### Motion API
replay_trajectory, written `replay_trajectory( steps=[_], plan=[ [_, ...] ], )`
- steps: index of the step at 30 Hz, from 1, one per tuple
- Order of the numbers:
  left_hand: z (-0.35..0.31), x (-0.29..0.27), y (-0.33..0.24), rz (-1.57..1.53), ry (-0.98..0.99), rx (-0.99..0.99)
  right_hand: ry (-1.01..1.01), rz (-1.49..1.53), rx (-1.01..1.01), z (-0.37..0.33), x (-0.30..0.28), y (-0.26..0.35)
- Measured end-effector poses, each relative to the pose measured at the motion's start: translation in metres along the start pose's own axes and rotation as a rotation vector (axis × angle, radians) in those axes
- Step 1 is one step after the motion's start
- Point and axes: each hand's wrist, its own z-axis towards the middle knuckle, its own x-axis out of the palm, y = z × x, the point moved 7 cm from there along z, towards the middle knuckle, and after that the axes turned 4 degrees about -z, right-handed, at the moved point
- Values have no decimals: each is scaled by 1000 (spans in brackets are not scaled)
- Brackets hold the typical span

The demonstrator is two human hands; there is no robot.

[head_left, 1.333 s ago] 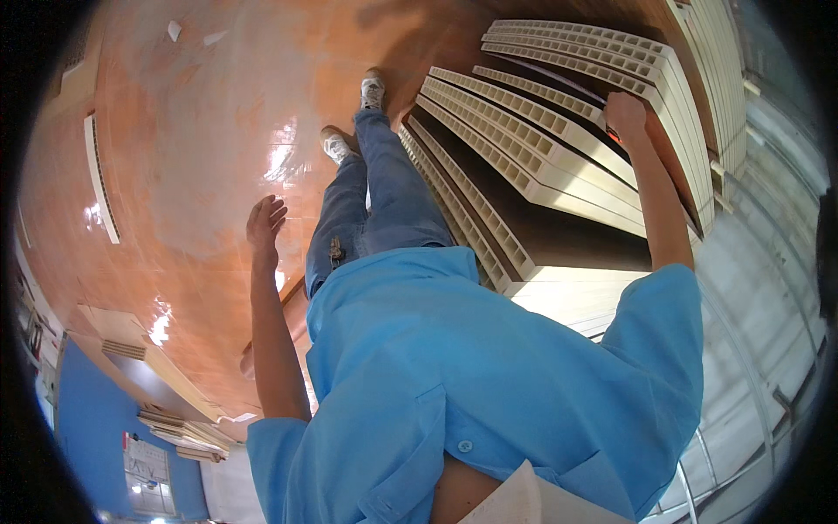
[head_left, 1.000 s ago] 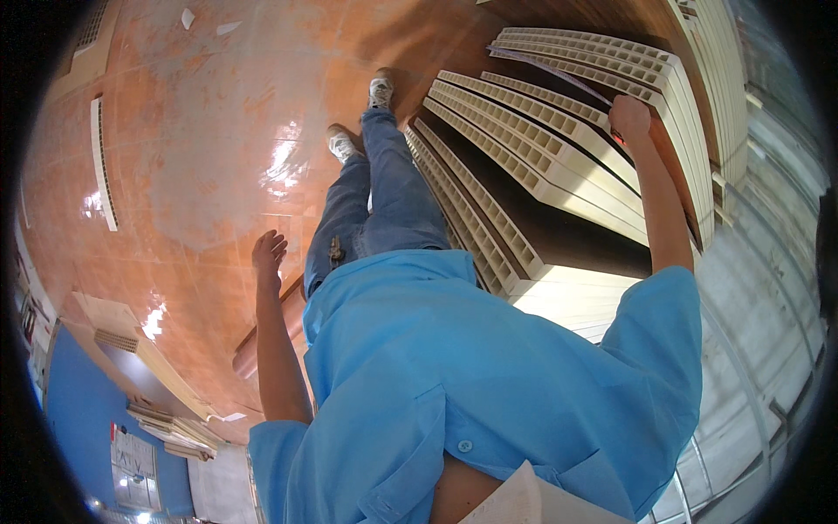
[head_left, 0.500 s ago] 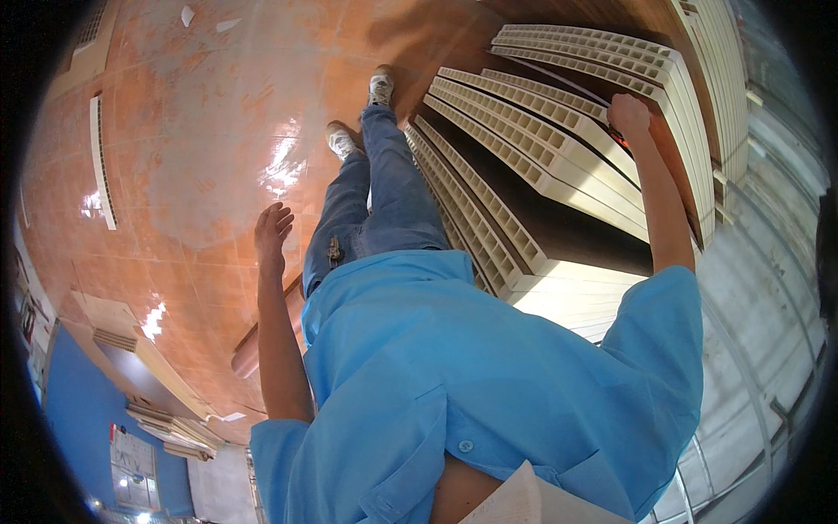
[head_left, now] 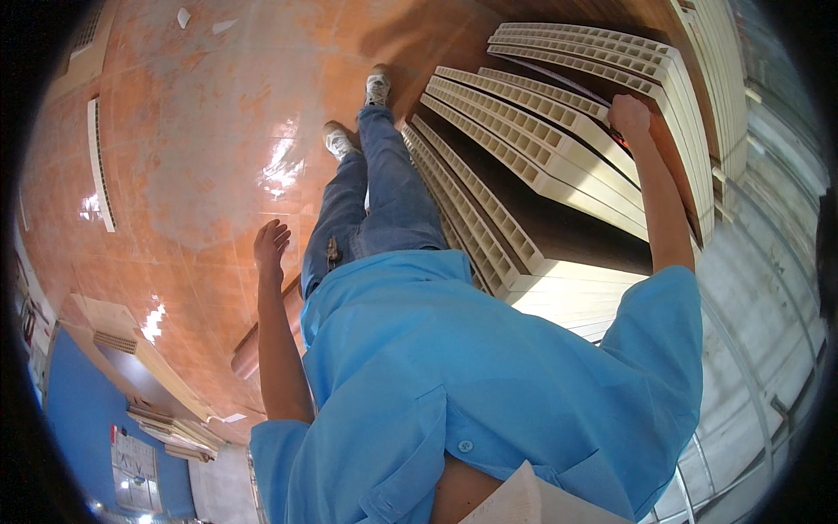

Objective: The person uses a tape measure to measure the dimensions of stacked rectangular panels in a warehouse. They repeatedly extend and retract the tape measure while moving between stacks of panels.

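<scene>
My right hand (head_left: 630, 117) is closed around an orange and black tool (head_left: 620, 137), mostly hidden by the fingers, that looks like a tape measure. From the hand a thin pale strip (head_left: 559, 80) runs away between the hollow panels. Those cream panels (head_left: 559, 166) stand on edge in a leaning row on my right, their ends showing rows of square cells and some faces dark brown. On the other side, my left hand (head_left: 271, 244) hangs over the floor with its fingers loosely stretched and nothing in it.
More panels (head_left: 711, 79) lean at the far right beside metal bars (head_left: 742, 349). A long slotted strip (head_left: 100, 166) lies on the shiny reddish floor (head_left: 209, 148) at the left. Stacked boards (head_left: 175, 432) rest by a blue wall (head_left: 74, 393). A brown roll (head_left: 247, 354) lies behind my left forearm.
My left hand has moved slightly back toward my body. My right hand stays at nearly the same spot among the panels, still gripping the tool.
</scene>
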Motion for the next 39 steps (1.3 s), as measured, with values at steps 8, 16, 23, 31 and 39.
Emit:
replay_trajectory(
  steps=[8,16,23,31,39],
  plan=[
    [1,13,-5,-13,54,48,2,-31,28,-1,1,-14],
    [8,12,-13,18,35,52,-53,-88,51,-14,-37,-74],
    [12,10,3,11,67,53,32,-77,119,-7,-45,-134],
    [6,3,19,25,68,18,82,-34,152,0,-34,-139],
    [8,-4,19,36,49,42,170,17,200,-5,-22,-145]
  ],
)
